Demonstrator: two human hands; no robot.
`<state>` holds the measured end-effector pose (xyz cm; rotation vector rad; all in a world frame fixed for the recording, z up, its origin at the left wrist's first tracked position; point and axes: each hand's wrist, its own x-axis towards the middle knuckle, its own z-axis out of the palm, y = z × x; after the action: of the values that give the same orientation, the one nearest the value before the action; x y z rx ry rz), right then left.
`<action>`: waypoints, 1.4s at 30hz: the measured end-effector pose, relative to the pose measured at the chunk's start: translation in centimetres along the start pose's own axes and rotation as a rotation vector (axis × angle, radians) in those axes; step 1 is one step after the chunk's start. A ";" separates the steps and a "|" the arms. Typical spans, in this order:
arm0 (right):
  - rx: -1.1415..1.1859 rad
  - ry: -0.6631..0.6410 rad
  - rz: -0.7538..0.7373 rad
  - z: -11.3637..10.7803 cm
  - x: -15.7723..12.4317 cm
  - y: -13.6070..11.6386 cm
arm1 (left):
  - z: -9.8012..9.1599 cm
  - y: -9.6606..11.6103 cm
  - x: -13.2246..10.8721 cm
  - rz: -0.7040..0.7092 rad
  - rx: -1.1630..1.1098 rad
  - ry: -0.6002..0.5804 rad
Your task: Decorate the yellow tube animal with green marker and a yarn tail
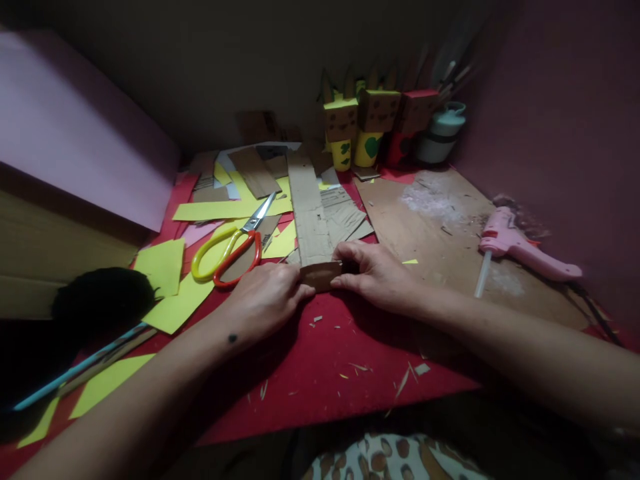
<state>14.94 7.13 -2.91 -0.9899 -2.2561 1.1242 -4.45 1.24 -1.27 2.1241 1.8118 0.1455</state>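
Note:
A long strip of cardboard (309, 213) runs away from me, its near end bent up into a short flap (320, 276). My left hand (267, 297) pinches the left side of that flap between thumb and fingers. On the right side, my right hand (373, 277) grips the same end, fingers curled and thumb pressed in front. Just left of the strip lie scissors (237, 253) with one yellow and one red handle, blades pointing away. Yellow paper pieces (220, 211) and cardboard scraps (255, 172) are spread around and under them.
At right, a pink glue gun (525, 247) rests on a brown board (400, 220). Cardboard-headed figures (341, 123) and a teal-and-grey container (443, 133) stand at the back. A black ball of yarn (105, 301) is at left. Small clippings litter the red tabletop (320, 373).

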 end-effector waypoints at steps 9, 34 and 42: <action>-0.209 0.069 0.017 0.8 -0.2 -0.3 | -0.3 0.5 0.5 -0.119 0.005 -0.045; -0.600 0.054 -0.543 1.1 -1.5 0.6 | 1.7 0.1 -1.5 0.446 0.207 0.267; -0.603 0.008 -0.570 0.9 -0.6 0.5 | 1.4 -1.1 -0.8 0.414 0.020 0.257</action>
<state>14.94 6.46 -3.82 -0.4627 -2.6760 0.1997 -5.20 0.36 -2.81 2.5672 1.4722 0.5238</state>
